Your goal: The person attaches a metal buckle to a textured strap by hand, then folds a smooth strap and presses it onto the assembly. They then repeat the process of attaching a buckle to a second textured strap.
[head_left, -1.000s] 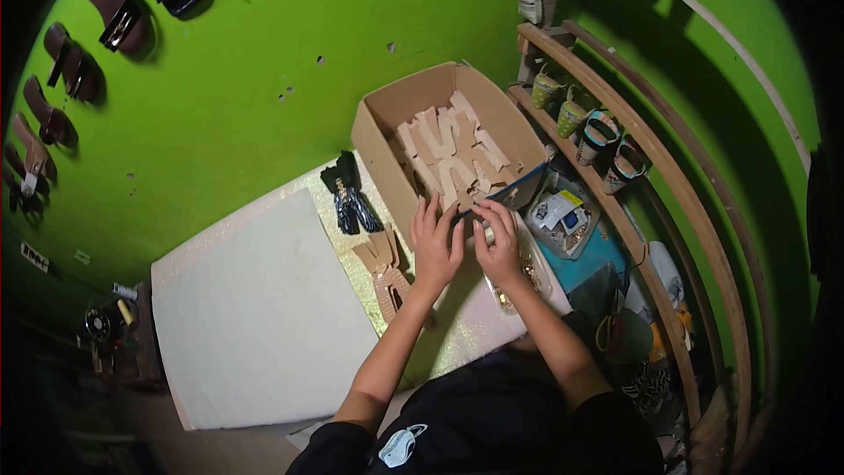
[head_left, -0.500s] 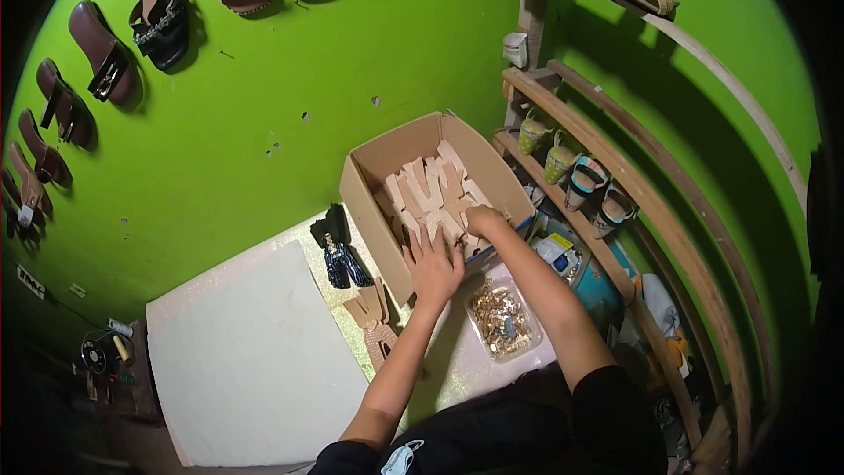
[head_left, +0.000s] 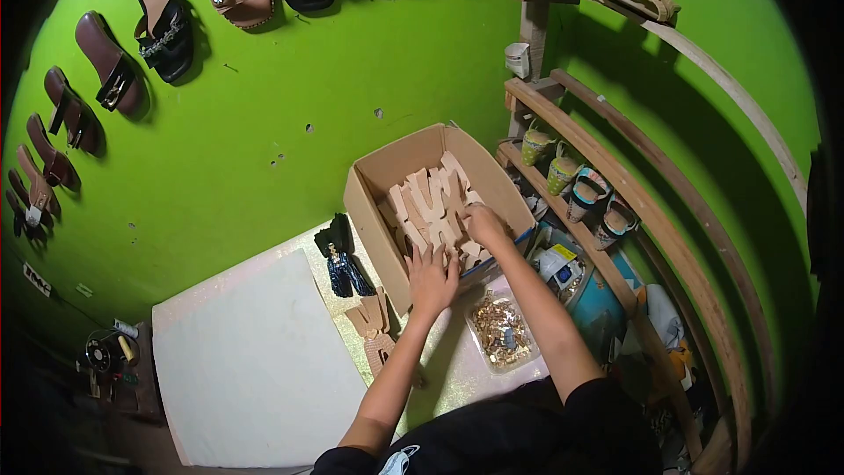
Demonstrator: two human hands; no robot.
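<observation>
A cardboard box [head_left: 374, 246] holds a heap of beige strap-shaped cut pieces [head_left: 431, 198], which look like shoe uppers. My left hand [head_left: 432, 281] reaches over the near side of the box, fingers spread and resting on the nearest pieces. Farther right, my right hand [head_left: 483, 223] is inside the box with its fingers curled down among the pieces. Whatever lies under those fingertips is hidden. Left of the box are a dark shiny strapped upper [head_left: 341, 268] and some tan uppers [head_left: 374, 330].
A clear plastic tub [head_left: 503, 332] of gold-coloured metal fittings stands in front of the box. A white board [head_left: 255, 356] covers the table's left part. Wooden racks [head_left: 598, 149] with small shoes rise at the right. Sandals [head_left: 163, 26] hang on the green wall.
The view has shifted slightly, so everything sits a little lower. My right hand has moved slightly over the pieces, and my left hand's fingers have drawn back a little toward the near edge.
</observation>
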